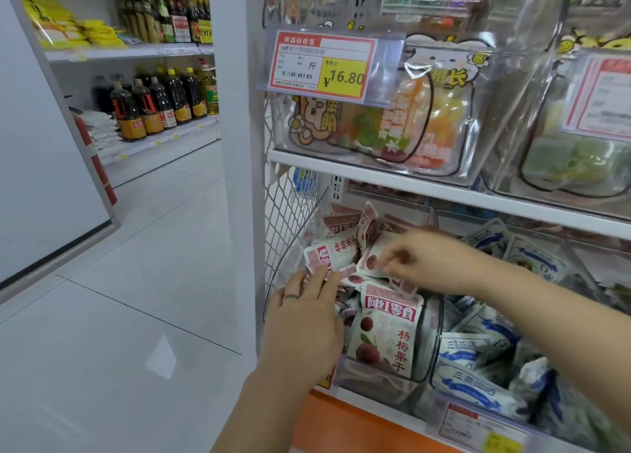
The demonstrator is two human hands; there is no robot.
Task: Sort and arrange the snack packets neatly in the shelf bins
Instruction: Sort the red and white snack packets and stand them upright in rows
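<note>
Nearest the camera, the left hand [304,319] is laid against the near-left of the heap. Its fingers [319,282] are straight and spread over the packets, not curled round any. It is judged to serve as a stop, so that the pile is kept from sliding toward the wire mesh panel [290,207] at the left side of the shelf.

Just right of it, the dried-bayberry packets [336,251] are heaped in a clear bin [433,335] on the lower shelf. Most lie at odd angles toward the far side. One upright packet [386,329] is stood face-out against the near wall, presumably so that its label can be read from the aisle.

Farther right and a little farther in, a pinched packet [372,261] is held by its edge between the thumb and curled fingertips of the right hand [433,261]. That hand is extended in from the right, across the neighbouring bin. The light grip at the edge is judged suited to turning the packet and standing it in line with the front one.

At the right, blue-and-white packets [478,350] are kept in their own bin, apart from the red ones. Sorting by kind thus appears largely done, and the red heap is yet to be tidied.
</note>
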